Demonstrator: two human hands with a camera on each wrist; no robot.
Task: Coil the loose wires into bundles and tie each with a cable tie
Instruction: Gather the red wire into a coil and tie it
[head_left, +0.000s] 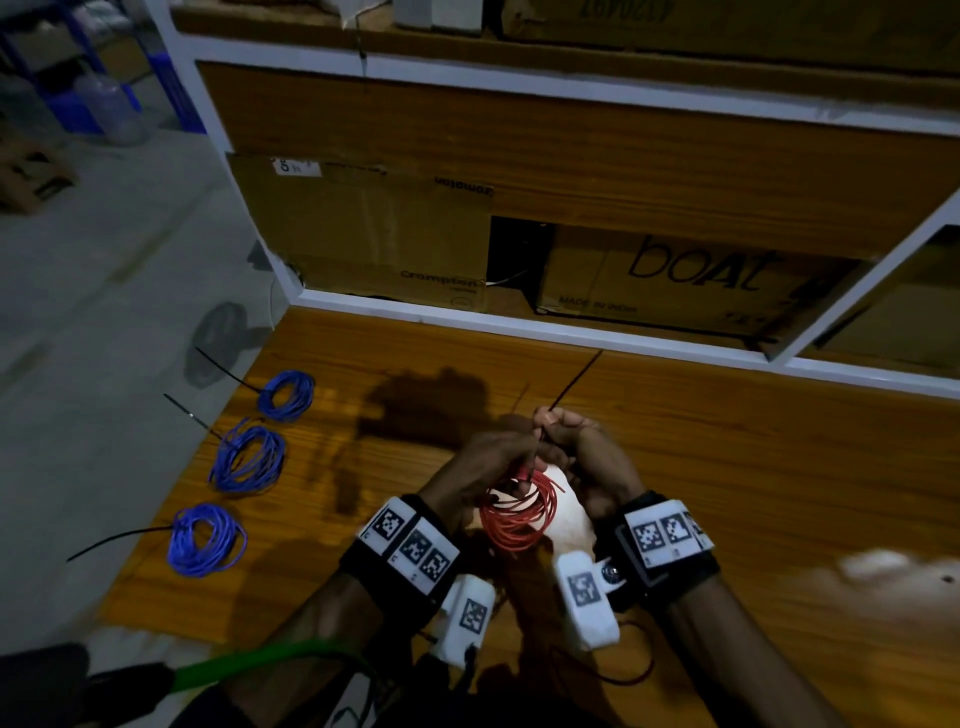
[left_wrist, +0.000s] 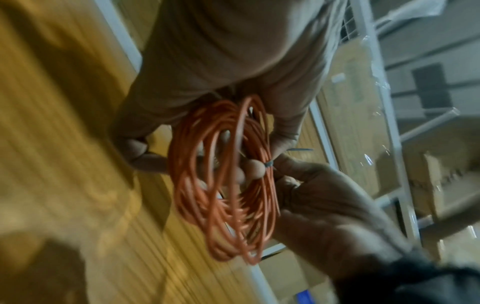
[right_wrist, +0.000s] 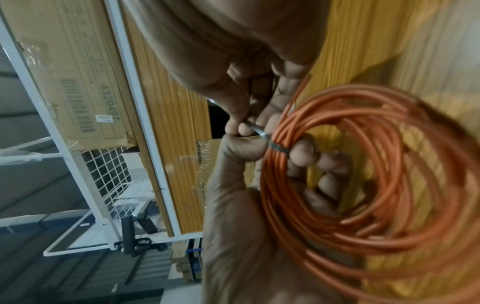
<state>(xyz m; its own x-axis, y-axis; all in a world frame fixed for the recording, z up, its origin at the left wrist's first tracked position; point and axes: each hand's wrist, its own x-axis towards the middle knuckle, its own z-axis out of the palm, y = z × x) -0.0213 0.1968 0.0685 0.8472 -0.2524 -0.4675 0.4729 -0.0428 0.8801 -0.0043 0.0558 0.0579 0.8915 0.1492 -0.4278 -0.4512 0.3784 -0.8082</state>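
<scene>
— Where do we have everything?

— We hold the wire coil (head_left: 519, 512) above the near middle of the table (head_left: 727, 467), between our left hand (head_left: 480, 467) and our right hand (head_left: 587, 457). The cable tie (head_left: 574, 379) wraps the coil's far side and its tail sticks out away from us, past the fingers.

— And the finished ones?

— Three tied bundles lie in a row along the table's left edge: the far bundle (head_left: 287, 395), the middle bundle (head_left: 248, 460) and the near bundle (head_left: 207, 539). Each has a tie tail pointing left, out over the floor (head_left: 104, 270).

— Behind the table?

— The shelf (head_left: 519, 322) stands at the far edge, with two cardboard boxes (head_left: 363, 234) side by side in it.
</scene>
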